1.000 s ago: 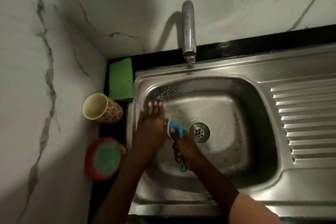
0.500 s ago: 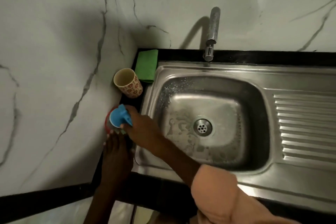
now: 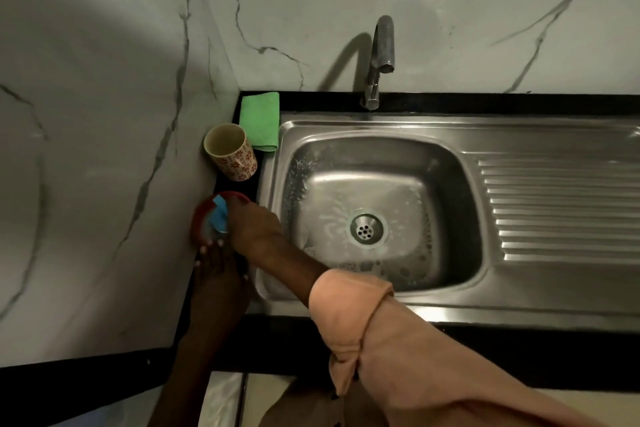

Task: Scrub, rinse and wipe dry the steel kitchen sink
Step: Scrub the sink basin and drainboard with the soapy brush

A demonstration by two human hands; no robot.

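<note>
The steel sink has a wet basin with soap foam on its floor and left wall around the drain. Left of it, on the black counter, sits a round red tub. My right hand reaches across the sink's left rim and presses a blue scrub brush into the tub. My left hand lies just below the tub, fingertips touching its near edge. Whether it grips the tub is unclear.
A floral cup stands behind the tub, and a folded green cloth lies in the back corner. The tap hangs over the sink's back rim, no water running. The ribbed drainboard lies to the right. Marble walls close in left and behind.
A second ago both hands were in the basin, the right scrubbing with the brush. Both moved left to the red tub, and the brush now sits lower in it. The view has shifted.
</note>
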